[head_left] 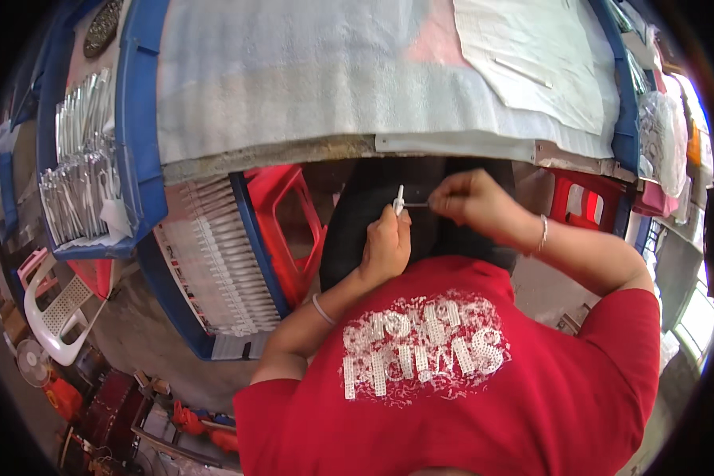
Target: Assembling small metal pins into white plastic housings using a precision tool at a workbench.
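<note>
My left hand [385, 246] is closed around a small white plastic piece [399, 200] that sticks up above the fist. My right hand [468, 200] pinches a thin metal pin [415, 205] whose tip meets the white piece. Both hands are held over my dark lap, just below the table's front edge [452, 145]. I wear a red shirt and a bracelet on each wrist.
A blue tray [214, 262] of several white pieces in rows leans by my left elbow, next to a red stool [289, 230]. Another blue tray [79, 166] of shiny metal parts sits further left. White cloth [333, 71] covers the table. A white plastic chair [55, 309] stands at lower left.
</note>
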The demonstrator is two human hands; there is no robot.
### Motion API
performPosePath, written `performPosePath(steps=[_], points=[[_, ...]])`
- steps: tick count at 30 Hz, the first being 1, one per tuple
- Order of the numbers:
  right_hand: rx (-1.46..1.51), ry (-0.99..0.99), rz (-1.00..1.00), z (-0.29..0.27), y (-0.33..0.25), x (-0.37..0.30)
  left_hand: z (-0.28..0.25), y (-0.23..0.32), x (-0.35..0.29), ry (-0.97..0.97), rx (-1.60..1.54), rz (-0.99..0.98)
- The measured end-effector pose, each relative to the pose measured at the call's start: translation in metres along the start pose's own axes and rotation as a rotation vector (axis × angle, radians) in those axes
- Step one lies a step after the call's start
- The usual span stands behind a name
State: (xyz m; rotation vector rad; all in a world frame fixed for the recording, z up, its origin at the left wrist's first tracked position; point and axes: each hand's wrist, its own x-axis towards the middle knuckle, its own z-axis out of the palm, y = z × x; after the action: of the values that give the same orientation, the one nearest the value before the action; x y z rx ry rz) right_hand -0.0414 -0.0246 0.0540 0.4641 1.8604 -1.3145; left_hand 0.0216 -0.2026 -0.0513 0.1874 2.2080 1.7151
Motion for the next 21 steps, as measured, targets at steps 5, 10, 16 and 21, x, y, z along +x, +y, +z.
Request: performPosePath(steps=[5, 10, 16, 21], points=[[-1.156, 0.039, -0.867, 0.007, -0.021, -0.016, 0.0, -0.002, -0.003, -0.025, -0.198, -0.132], [-1.439, -0.007, -1.115, 0.003, -0.014, -0.009, -0.004, -0.003, 0.002, -0.078, -0.321, -0.26], [-1.179, -0.05, -0.749, 0.002, -0.012, 0.0, -0.005, -0.005, 0.006, -0.015, -0.173, -0.088], [-0.703, 0.087, -0.538, 0.005, -0.002, 0.008, -0.006, 0.001, 0.01, 0.03, -0.121, -0.054]])
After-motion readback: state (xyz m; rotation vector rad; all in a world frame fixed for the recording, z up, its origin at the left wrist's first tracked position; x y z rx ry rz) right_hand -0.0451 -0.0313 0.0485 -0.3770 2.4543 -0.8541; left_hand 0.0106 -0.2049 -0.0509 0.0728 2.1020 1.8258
